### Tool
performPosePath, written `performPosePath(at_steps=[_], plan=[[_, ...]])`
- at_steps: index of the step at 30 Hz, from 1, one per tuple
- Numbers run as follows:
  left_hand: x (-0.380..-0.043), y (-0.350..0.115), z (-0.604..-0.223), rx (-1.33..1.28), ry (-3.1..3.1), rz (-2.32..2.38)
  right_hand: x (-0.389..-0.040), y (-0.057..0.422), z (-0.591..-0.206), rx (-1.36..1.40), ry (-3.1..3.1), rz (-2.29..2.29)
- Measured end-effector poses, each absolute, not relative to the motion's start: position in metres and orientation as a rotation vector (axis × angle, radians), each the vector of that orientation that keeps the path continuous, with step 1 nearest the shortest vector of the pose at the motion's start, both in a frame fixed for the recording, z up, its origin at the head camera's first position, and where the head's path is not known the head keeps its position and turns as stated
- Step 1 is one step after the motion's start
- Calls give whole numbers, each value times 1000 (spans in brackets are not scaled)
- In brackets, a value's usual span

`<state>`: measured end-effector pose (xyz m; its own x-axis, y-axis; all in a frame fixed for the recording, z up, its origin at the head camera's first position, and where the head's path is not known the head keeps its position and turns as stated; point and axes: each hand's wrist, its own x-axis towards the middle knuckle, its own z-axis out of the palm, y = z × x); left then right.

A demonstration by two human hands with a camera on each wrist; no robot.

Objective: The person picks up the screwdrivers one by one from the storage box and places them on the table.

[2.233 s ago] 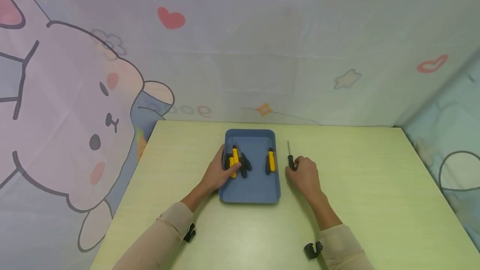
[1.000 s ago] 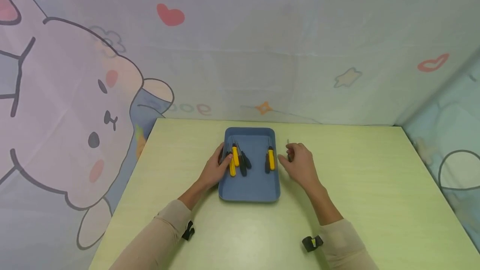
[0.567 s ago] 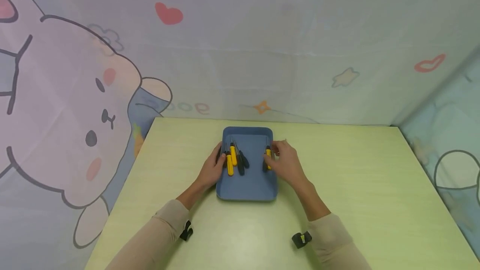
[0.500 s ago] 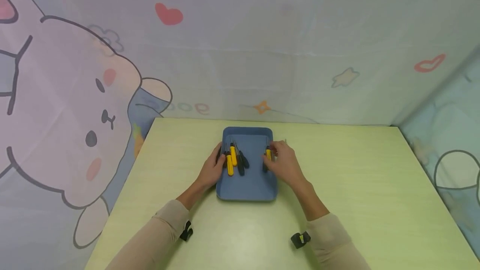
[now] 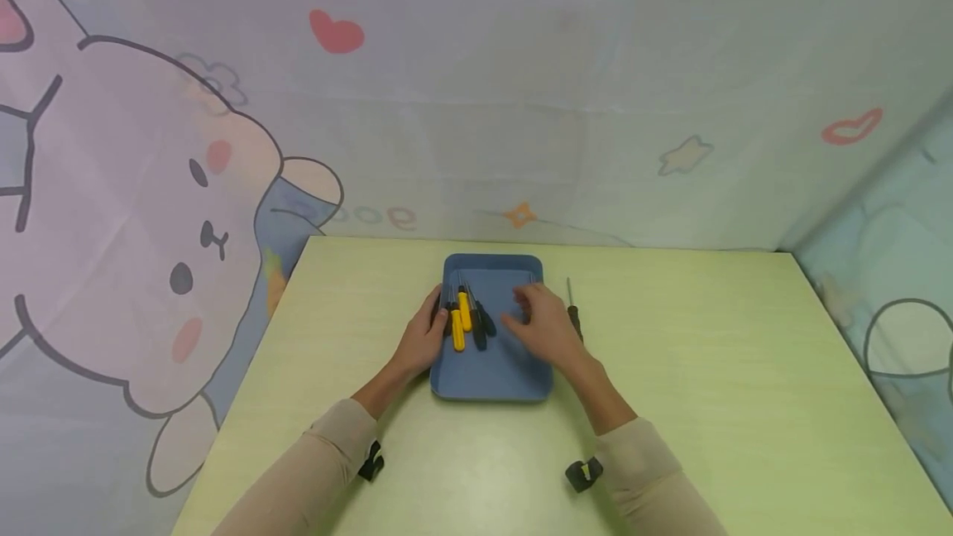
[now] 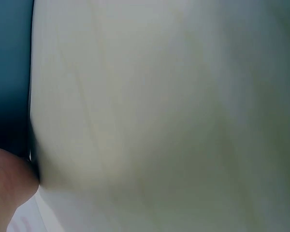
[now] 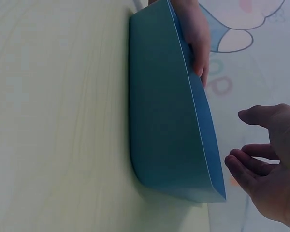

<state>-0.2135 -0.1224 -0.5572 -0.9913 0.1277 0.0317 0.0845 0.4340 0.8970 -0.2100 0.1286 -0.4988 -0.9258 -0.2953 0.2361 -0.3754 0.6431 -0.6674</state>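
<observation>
A blue tray (image 5: 491, 375) lies on the table with several screwdrivers in it. My left hand (image 5: 419, 342) grips its left wall, thumb over the rim beside a yellow-handled screwdriver (image 5: 457, 331). Next to that are another yellow screwdriver (image 5: 465, 310) and black-handled screwdrivers (image 5: 478, 331). My right hand (image 5: 549, 327) hovers over the tray's right side, thumb and fingers apart; the right wrist view shows nothing between them. It covers the screwdrivers at that side, apart from thin shaft tips. To the right of the tray, a black screwdriver (image 5: 574, 318) lies on the table, partly behind my right hand.
The pale yellow-green table (image 5: 692, 370) extends to both sides of the tray. Behind it hangs a cloth backdrop (image 5: 476, 106) printed with cartoon figures. A black strap (image 5: 584, 474) sits at the right sleeve, another black strap (image 5: 371, 461) at the left.
My right hand has left the black screwdriver on the table and moved left over the tray. My left thumb has drawn back from the screwdrivers to the rim.
</observation>
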Motion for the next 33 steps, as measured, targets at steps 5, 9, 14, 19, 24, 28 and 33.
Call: performPosePath(at_steps=[5, 9, 14, 19, 24, 28, 33], plan=[[-214, -123, -558, 209, 2635, 1623, -212, 122, -501, 564, -2752, 1200], [-215, -123, -557, 203, 2641, 1601, -215, 115, -504, 555, -2748, 1209], [-215, -123, -557, 206, 2641, 1607, -219, 106, -512, 540, -2761, 1187], [-215, -123, -557, 208, 2631, 1620, -219, 98, -516, 519, -2771, 1152], [-214, -123, -559, 204, 2640, 1616, -219, 92, -521, 507, -2797, 1112], [-215, -123, -561, 206, 2643, 1607, -219, 90, -526, 502, -2798, 1085], [-216, -123, -562, 208, 2654, 1601, -218, 87, -531, 511, -2795, 1046]])
